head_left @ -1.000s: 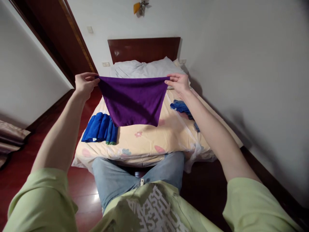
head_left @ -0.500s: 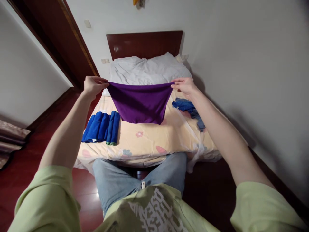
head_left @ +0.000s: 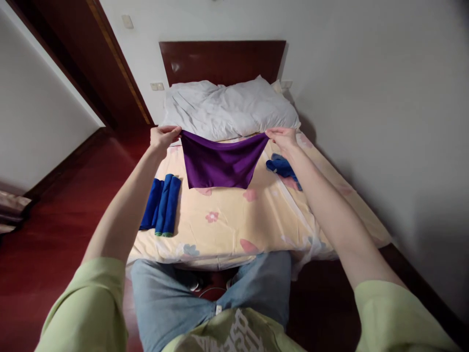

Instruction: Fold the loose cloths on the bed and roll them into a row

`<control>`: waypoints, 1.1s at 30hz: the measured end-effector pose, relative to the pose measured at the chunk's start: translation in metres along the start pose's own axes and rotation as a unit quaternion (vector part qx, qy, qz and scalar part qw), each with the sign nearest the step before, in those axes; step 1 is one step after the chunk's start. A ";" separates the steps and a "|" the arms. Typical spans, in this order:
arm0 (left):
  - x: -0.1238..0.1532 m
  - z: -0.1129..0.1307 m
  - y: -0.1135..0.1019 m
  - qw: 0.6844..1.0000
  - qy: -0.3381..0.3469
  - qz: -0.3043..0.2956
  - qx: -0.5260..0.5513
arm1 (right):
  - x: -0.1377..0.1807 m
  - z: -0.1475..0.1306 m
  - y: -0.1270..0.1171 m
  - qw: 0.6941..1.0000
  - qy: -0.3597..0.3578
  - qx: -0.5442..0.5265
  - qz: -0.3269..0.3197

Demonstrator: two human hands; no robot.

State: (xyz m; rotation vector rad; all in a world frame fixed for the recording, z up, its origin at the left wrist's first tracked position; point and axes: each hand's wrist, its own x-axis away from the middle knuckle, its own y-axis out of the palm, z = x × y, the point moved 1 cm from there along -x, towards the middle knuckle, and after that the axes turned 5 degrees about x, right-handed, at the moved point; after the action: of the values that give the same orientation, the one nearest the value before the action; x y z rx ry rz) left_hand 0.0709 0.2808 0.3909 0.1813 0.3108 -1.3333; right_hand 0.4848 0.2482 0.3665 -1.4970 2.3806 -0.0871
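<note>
- Bed: its flowered sheet carries the laundry.
- Purple cloth: stretched above the bed's far middle; it probably hangs flat because both top corners are held.
- Blue towels: rolled, lying side by side at left.
- Left hand, right hand: fingers pinch one top corner each.

We see a plain purple cloth just above the middle of the frame, held up flat and facing us, pinched at its two upper corners, its top edge sagging in a shallow curve, its sides tapering to a narrower, straight bottom edge.
</note>
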 end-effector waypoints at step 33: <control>0.360 -0.253 -0.087 0.919 -0.262 -0.152 -0.254 | 0.314 0.288 -0.015 0.962 0.192 0.131 -0.142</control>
State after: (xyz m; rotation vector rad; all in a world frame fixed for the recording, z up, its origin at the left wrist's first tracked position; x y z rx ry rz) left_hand 0.0292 0.0052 0.0396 -0.6786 0.2218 -1.5020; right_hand 0.4611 -0.0023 0.0215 -1.8035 2.2878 -0.7942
